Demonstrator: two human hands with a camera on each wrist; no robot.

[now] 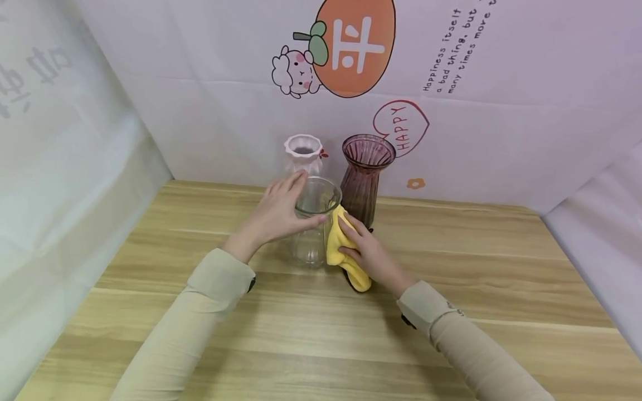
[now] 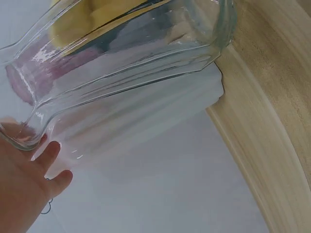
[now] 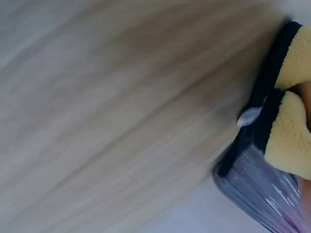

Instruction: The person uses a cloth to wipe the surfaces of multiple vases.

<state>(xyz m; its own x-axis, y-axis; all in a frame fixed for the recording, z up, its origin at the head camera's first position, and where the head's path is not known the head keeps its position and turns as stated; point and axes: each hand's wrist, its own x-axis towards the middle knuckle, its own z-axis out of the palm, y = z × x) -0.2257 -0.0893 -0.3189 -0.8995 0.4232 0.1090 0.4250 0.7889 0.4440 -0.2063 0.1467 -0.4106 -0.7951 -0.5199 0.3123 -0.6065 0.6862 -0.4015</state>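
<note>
A clear glass vase (image 1: 308, 245) stands upright on the table, its wide rim toward me. My left hand (image 1: 281, 214) grips it by the rim, thumb on the near side and fingers at the far side. The left wrist view shows the same glass vase (image 2: 131, 73) with the left hand (image 2: 24, 179) at its neck. In my right hand (image 1: 373, 256) is a yellow cloth (image 1: 342, 236), held against the vase's right side. The right wrist view shows the cloth's (image 3: 289, 136) dark edging, with most of the hand out of frame.
Close behind stand a white vase (image 1: 303, 147) with a scalloped rim and a tall purple glass vase (image 1: 363, 184). The wooden table (image 1: 301, 345) ends at a printed white backdrop (image 1: 225, 111). White fabric hangs at both sides.
</note>
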